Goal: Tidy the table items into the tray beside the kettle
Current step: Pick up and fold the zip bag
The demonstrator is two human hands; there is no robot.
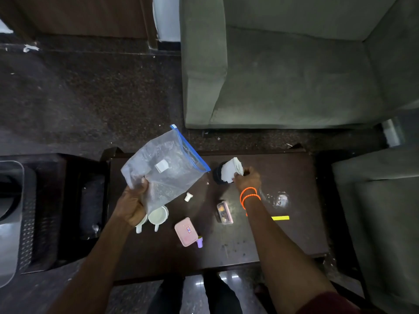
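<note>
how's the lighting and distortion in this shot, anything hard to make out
Head view: dim overall, dark table swallowing detail; wide-angle bends the sofa edges; clear glass shows only as faint glints; floor reflections glare at the bottom; both hands stay readable.

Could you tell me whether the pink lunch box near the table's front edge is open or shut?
Shut. The pink lunch box lies flat on the table with its lid on, and none of its inside shows.

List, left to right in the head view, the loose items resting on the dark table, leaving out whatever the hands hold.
White mugs → small white cap → pink lidded box → small purple bottle → open snack box → clear glass → yellow strip.
</note>
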